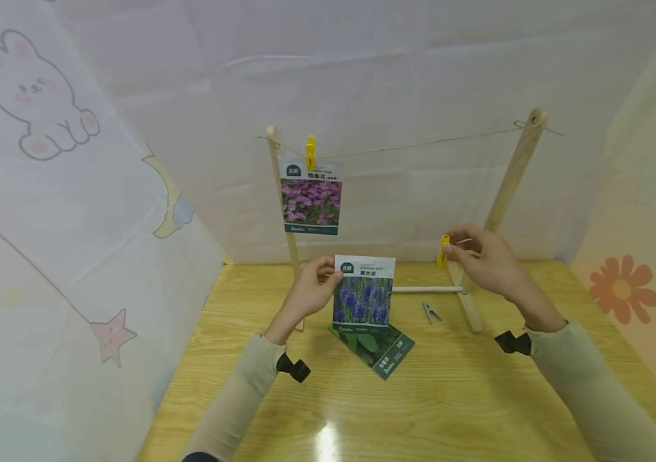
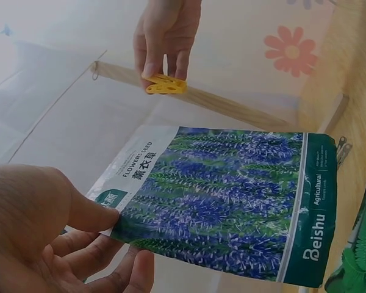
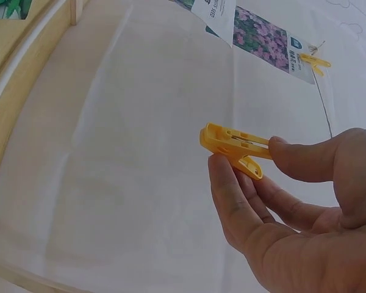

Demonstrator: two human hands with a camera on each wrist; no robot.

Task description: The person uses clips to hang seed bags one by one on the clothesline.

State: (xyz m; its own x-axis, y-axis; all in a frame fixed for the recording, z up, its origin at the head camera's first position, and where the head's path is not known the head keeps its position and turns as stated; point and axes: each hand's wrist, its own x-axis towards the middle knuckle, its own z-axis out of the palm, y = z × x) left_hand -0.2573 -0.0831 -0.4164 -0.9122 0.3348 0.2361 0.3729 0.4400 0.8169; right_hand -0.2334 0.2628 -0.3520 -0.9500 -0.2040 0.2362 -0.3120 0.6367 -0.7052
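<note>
My left hand (image 1: 314,287) pinches a seed packet with purple lavender-like flowers (image 1: 363,298) at its upper left edge, thumb on the printed front. The packet is upright above the table in the head view. Off to the right, my right hand (image 1: 486,260) holds a yellow clothespin (image 3: 235,143) between thumb and fingers, apart from the packet. A second seed packet, with pink flowers (image 1: 311,202), hangs from the string (image 1: 420,144) by another yellow clothespin (image 1: 311,153). Beneath the held packet, a green-leaf seed packet (image 1: 385,353) lies on the table, partly covered from view.
Two wooden posts, left (image 1: 276,167) and right (image 1: 512,173), carry the string, and a white rod (image 1: 427,289) runs low between them. A grey clothespin (image 1: 431,312) lies on the wooden table (image 1: 454,398) near the right post's foot. A pale sheet (image 1: 397,77) stands behind.
</note>
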